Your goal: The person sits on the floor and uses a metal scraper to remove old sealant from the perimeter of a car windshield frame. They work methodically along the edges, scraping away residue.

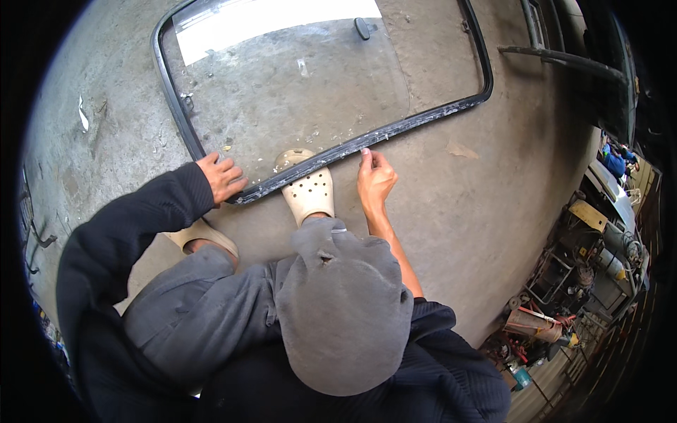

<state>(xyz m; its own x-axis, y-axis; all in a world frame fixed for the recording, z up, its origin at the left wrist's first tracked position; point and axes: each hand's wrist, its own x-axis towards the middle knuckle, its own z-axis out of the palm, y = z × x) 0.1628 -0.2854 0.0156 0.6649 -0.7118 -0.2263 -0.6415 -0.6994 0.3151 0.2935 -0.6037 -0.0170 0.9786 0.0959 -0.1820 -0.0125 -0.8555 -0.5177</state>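
A large black-edged window frame [395, 130] with rounded corners lies in front of me. A clear glass pane [310, 77] with a small dark oval latch [362, 28] fills its left and middle part. White flakes and scuffs mark the frame's near bar. My left hand [223, 178] is closed on the frame's near left corner, fingers bent over it. Just on the near side of the same bar, my right hand [376, 176] has its fingers curled in and thumb pressed to them. Whatever it pinches is too small to tell.
My beige clog [310, 192] reaches under the near bar, with the other clog [218, 236] to the left. Bare concrete floor [451, 240] surrounds the frame. Tools, metal parts and a cylinder [529, 324] are heaped along the right. A metal bar structure [564, 60] stands at the far right.
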